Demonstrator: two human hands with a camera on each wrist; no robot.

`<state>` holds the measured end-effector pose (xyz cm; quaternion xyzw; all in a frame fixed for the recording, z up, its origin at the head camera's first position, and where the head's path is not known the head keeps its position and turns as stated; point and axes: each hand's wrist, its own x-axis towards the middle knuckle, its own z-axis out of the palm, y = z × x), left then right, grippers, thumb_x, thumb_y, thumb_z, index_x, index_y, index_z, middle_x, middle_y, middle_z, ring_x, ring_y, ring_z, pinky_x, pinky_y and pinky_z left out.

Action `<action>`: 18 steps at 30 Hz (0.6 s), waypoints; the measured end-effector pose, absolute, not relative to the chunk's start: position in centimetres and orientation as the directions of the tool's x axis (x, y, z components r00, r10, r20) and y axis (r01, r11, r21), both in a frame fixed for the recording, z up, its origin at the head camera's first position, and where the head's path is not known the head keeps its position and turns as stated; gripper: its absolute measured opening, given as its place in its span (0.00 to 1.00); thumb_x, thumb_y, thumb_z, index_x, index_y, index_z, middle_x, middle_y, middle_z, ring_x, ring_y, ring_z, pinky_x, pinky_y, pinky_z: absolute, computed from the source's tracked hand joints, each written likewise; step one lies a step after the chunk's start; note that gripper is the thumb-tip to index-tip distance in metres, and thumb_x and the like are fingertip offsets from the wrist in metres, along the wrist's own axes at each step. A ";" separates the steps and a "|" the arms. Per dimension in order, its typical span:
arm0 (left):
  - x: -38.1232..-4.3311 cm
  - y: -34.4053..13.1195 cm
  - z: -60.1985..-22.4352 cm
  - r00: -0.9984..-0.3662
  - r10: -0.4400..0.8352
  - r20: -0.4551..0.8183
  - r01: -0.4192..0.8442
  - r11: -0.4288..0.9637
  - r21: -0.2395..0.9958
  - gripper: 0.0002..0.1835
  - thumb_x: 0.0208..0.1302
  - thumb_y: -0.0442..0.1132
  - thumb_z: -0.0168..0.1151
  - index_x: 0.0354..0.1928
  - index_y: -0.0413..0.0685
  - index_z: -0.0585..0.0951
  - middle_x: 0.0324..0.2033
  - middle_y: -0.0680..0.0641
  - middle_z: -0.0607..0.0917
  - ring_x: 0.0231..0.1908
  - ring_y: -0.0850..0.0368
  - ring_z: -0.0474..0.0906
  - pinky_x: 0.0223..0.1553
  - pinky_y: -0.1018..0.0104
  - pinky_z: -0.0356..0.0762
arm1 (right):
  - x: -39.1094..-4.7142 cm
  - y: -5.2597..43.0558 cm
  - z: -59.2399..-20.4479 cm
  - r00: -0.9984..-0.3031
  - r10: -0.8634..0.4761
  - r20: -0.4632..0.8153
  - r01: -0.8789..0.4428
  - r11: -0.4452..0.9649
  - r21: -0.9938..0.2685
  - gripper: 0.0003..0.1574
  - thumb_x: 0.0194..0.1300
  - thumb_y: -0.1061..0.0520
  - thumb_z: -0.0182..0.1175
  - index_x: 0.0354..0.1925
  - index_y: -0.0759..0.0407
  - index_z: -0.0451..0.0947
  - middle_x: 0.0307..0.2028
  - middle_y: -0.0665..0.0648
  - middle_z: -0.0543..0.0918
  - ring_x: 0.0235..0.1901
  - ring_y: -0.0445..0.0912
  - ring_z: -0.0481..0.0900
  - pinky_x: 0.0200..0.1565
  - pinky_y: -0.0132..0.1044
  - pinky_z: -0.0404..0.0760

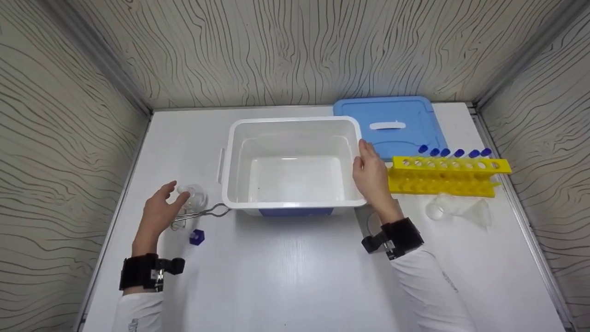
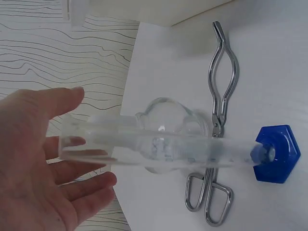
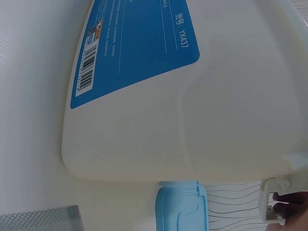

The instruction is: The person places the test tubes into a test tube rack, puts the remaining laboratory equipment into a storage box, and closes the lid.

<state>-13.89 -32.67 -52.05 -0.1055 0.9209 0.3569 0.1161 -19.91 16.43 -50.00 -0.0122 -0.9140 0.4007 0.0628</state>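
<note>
A deep, open-topped white plastic box with a blue label stands at the middle of the white desk; its pale floor shows a small dark speck. The right hand is at the box's right side, its fingers curled through the white handle there.

A yellow plastic test-tube rack stands to the right, with six dark blue caps just behind its top edge; whether their tubes are seated in it, I cannot tell. In front of it are a clear rounded vessel and a translucent funnel.

A flat blue lid with a white handle lies by the back edge, behind the rack. A broad stretch of white surface runs between the forearms, in front of the box.

Near the desk's left edge, the left hand has its fingers spread and grips nothing. The rim of an upright clear cylinder with a blue hexagonal base lies between thumb and fingers; contact is unclear. A clear round flask and silver metal tongs are just beside it.
</note>
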 end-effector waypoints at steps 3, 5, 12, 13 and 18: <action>-12.6 -32.8 -52.5 -0.963 -0.121 -0.242 -0.254 0.709 0.658 0.43 0.71 0.65 0.49 0.76 0.43 0.57 0.73 0.33 0.63 0.73 0.33 0.59 0.71 0.38 0.63 | -20.0 16.4 -50.1 -0.990 0.069 0.120 -0.042 0.675 -0.737 0.32 0.75 0.61 0.46 0.73 0.68 0.58 0.72 0.69 0.64 0.76 0.61 0.57 0.74 0.56 0.58; -12.0 -32.9 -52.9 -0.968 -0.121 -0.219 -0.240 0.695 0.677 0.43 0.71 0.64 0.50 0.76 0.44 0.58 0.73 0.34 0.64 0.72 0.34 0.61 0.71 0.40 0.63 | -20.0 16.4 -50.1 -0.989 0.067 0.135 -0.055 0.675 -0.736 0.32 0.75 0.62 0.46 0.72 0.69 0.58 0.72 0.69 0.64 0.75 0.61 0.57 0.75 0.56 0.58; -10.1 -33.6 -54.1 -0.978 -0.079 -0.193 -0.198 0.644 0.739 0.41 0.68 0.59 0.59 0.74 0.42 0.62 0.70 0.34 0.68 0.70 0.37 0.66 0.72 0.45 0.64 | -20.0 16.5 -50.1 -0.987 0.067 0.148 -0.064 0.680 -0.731 0.31 0.75 0.62 0.46 0.72 0.69 0.58 0.72 0.69 0.65 0.75 0.61 0.58 0.74 0.55 0.59; -9.8 -33.7 -54.1 -0.977 -0.070 -0.201 -0.199 0.641 0.742 0.42 0.67 0.59 0.60 0.74 0.42 0.62 0.70 0.34 0.69 0.69 0.37 0.67 0.72 0.45 0.65 | -20.0 16.5 -50.1 -0.987 0.069 0.146 -0.061 0.680 -0.731 0.31 0.75 0.62 0.47 0.72 0.69 0.58 0.72 0.69 0.64 0.75 0.61 0.58 0.74 0.55 0.59; -9.0 -34.1 -54.0 -0.968 -0.042 -0.246 -0.218 0.622 0.753 0.44 0.64 0.59 0.65 0.74 0.44 0.63 0.69 0.35 0.71 0.68 0.37 0.69 0.69 0.44 0.69 | -20.0 16.4 -50.1 -0.988 0.066 0.142 -0.057 0.689 -0.723 0.32 0.75 0.62 0.47 0.73 0.69 0.58 0.72 0.68 0.64 0.75 0.61 0.59 0.74 0.55 0.59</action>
